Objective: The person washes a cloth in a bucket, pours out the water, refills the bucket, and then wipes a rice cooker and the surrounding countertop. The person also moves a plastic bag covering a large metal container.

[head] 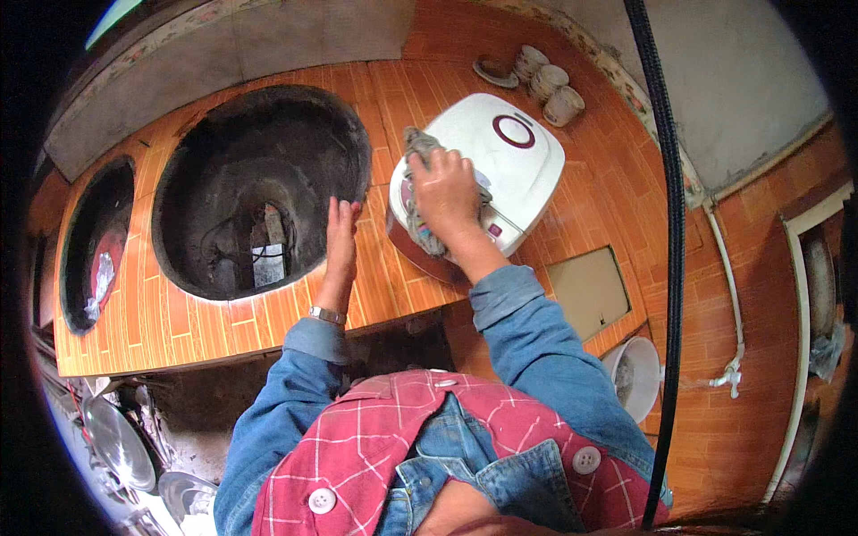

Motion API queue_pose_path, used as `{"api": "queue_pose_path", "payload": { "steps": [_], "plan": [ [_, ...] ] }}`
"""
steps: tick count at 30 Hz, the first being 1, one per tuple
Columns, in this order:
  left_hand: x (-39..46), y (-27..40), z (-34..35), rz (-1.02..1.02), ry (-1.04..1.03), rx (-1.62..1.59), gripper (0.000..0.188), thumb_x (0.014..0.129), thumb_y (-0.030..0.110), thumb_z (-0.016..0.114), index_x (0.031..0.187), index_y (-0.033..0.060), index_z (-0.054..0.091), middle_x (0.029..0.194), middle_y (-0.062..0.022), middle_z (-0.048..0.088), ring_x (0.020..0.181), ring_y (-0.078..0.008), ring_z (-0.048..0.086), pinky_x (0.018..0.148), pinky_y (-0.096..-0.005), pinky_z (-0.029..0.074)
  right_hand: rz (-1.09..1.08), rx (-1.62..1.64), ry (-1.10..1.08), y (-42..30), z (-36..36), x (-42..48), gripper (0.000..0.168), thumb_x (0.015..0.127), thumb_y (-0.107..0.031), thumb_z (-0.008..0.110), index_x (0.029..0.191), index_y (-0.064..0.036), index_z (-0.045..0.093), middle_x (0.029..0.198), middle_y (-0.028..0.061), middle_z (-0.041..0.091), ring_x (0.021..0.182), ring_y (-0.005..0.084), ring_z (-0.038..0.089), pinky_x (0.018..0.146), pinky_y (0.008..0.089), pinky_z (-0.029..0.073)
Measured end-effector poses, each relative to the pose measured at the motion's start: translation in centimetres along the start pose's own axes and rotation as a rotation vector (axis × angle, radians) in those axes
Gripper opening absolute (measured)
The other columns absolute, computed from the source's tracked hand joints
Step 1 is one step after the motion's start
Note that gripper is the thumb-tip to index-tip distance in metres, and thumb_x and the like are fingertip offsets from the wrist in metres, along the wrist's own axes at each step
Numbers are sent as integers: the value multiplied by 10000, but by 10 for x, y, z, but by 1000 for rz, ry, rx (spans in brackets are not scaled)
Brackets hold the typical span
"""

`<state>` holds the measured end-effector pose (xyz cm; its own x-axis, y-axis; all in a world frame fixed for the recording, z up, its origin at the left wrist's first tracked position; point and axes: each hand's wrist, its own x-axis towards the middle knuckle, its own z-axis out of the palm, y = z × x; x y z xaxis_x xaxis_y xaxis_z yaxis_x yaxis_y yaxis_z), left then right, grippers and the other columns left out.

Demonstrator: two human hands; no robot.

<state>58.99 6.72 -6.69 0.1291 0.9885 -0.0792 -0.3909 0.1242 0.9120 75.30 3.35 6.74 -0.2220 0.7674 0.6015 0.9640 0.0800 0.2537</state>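
Note:
My right hand (448, 194) presses a crumpled grey cloth (423, 228) onto the lid of a white rice cooker (486, 141). The lid has a purple ring near its back and a small purple button close to my wrist. My left hand (342, 231) is empty, its fingers apart from the thumb, at the right rim of a large round blackened stove hole (228, 154) in the wood-patterned tiled counter (382, 288). The cloth's middle lies hidden under my right hand.
Patterned cups (548, 84) and a saucer (496, 74) stand behind the cooker. At the far left a smaller stove hole (97, 228) holds a plastic bag. A white bucket (633, 378) and a tap (727, 378) are at the right; metal lids (117, 442) stand low at the left. A black cable (672, 201) hangs close by.

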Motion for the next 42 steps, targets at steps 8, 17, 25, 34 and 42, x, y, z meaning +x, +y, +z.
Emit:
{"api": "queue_pose_path", "payload": {
  "steps": [8,17,25,34,42],
  "plan": [
    [15,21,18,196,-72,155,525,850,105,584,1324,12,379,1192,-182,520,1084,-201,508,909,-301,414,-172,160,-50,-38,-18,-79,160,740,-147,543,859,-91,633,754,57,498,745,226,498,639,337,399],
    [-11,53,46,721,-378,898,481,725,146,673,1194,160,566,1252,-200,431,1176,-345,422,968,-393,367,144,193,-48,17,-67,-157,159,716,-138,612,870,-136,653,749,77,481,742,258,495,621,367,405],
    [-46,53,67,910,-306,1072,389,671,86,702,1049,61,611,937,-123,550,899,-301,530,757,-371,450,693,201,95,94,-42,-93,221,783,-171,598,995,-123,640,797,112,511,806,310,518,654,431,431],
    [-51,45,75,905,-431,1049,15,744,43,570,739,29,570,700,-147,542,682,-338,559,572,-413,441,236,327,-179,-48,-20,-161,192,745,-180,588,910,-101,646,773,131,512,776,320,529,622,415,464],
    [-117,74,65,302,-747,850,79,759,15,599,828,-22,610,764,-161,609,691,-211,608,628,-321,477,117,868,-602,-11,-38,-190,214,780,-251,569,942,-130,638,820,140,589,815,342,581,717,433,474]
  ]
}}
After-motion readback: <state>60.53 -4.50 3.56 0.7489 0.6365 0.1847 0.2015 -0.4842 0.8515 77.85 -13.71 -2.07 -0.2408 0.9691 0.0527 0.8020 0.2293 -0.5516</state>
